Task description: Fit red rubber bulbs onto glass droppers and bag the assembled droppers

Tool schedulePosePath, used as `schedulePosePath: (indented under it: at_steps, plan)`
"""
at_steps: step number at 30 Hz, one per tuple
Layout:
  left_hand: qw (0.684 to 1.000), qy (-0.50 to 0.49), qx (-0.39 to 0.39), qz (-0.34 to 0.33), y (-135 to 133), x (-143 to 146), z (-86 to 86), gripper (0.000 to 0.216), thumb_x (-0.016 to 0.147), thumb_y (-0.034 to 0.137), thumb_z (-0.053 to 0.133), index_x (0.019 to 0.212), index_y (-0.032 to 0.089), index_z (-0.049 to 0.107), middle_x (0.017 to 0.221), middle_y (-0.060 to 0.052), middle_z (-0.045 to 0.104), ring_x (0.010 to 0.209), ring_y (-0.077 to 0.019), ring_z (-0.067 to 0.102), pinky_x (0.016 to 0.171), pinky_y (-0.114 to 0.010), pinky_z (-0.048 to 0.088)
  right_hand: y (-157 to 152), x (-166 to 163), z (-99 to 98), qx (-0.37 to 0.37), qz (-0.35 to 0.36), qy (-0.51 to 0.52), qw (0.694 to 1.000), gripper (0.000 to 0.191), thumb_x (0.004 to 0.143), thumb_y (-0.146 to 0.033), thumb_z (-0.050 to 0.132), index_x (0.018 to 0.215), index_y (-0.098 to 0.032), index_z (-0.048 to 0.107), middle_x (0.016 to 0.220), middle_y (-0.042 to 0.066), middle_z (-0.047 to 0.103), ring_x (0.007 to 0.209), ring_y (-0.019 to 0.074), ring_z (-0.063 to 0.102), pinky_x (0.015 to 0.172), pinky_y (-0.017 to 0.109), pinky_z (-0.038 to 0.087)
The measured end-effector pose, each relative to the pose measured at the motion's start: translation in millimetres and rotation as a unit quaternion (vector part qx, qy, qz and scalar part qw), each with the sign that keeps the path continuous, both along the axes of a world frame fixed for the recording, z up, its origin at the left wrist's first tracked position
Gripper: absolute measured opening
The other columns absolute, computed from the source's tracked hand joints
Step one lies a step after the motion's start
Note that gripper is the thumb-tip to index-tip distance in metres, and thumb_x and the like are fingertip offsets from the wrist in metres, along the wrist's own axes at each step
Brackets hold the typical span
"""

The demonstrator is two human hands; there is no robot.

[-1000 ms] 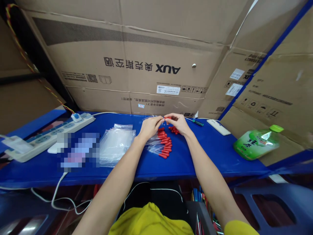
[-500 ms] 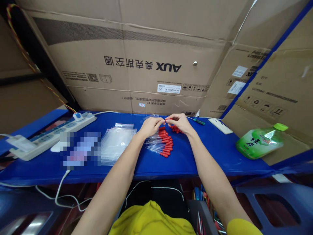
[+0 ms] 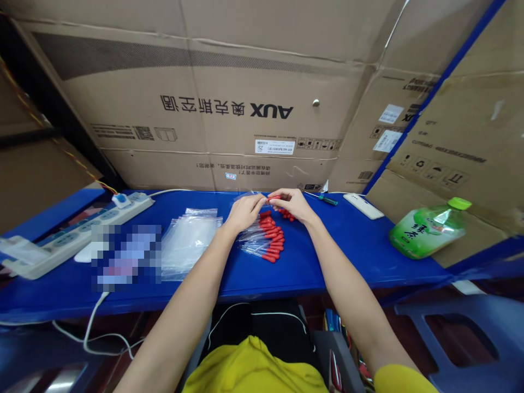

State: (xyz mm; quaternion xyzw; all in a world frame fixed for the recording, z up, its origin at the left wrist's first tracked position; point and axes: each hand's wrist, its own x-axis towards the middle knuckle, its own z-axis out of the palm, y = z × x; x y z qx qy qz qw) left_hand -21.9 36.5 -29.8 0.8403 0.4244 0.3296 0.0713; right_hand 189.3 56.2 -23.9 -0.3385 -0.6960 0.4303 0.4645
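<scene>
My left hand (image 3: 246, 212) is closed in a pinch at the back middle of the blue table. Its fingertips meet those of my right hand (image 3: 293, 205), which pinches a small red handle (image 3: 273, 197). Thin clear plastic (image 3: 246, 196) shows behind my left hand; whether it joins the red handle is hidden by my fingers. Just below lies a fanned row of slim red-handled pieces (image 3: 273, 240), their clear, shiny shafts pointing left. More red pieces (image 3: 289, 215) are heaped under my right hand, partly covered by it.
Clear zip bags (image 3: 190, 245) lie stacked to the left, beside a blurred-out phone (image 3: 131, 254) and a white power strip (image 3: 77, 232). Behind my right hand are a green-handled screwdriver (image 3: 327, 200) and a white flat device (image 3: 363, 206). A green tea bottle (image 3: 428, 229) lies at right. Cardboard (image 3: 229, 65) walls the back.
The view has shifted slightly, so the scene sits a little further left. Both hands stay together over the red pieces, with the right fingers a bit differently placed on the red handle.
</scene>
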Motion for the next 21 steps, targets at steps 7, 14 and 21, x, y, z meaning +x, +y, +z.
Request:
schedulePosePath:
  at_steps: [7,14,21]
  plan:
    - [0.998,-0.029,-0.051,0.025,4.3,-3.1,-3.1,0.042,0.106,0.048,0.038,0.105,0.026,0.073,0.108,-0.002,0.078,0.099,-0.0227,0.070,0.079,-0.028,0.045,5.7,7.1,-3.8,-0.035,-0.010,0.035,0.999,0.045,0.069,-0.052,0.087,0.096,-0.018,0.078,0.084,0.005,0.078,0.071,0.0179,0.071,0.073,0.033,0.062]
    - [0.998,-0.049,-0.039,-0.020,8.1,-3.0,-3.4,0.046,0.106,0.043,0.035,0.091,0.020,0.072,0.099,-0.004,0.077,0.091,-0.0207,0.068,0.084,-0.028,0.047,7.0,3.0,-5.3,-0.026,-0.017,0.041,0.999,0.043,0.068,-0.052,0.088,0.092,-0.018,0.078,0.082,0.005,0.078,0.073,0.0194,0.072,0.077,0.036,0.063]
    - [0.995,-0.067,-0.029,-0.065,6.8,-2.9,1.7,0.045,0.105,0.044,0.038,0.088,0.017,0.071,0.096,-0.007,0.075,0.092,-0.0209,0.068,0.091,-0.029,0.048,6.6,0.3,-7.1,-0.021,-0.018,0.053,0.998,0.038,0.067,-0.048,0.090,0.089,-0.019,0.081,0.081,0.006,0.079,0.073,0.0219,0.074,0.076,0.038,0.063]
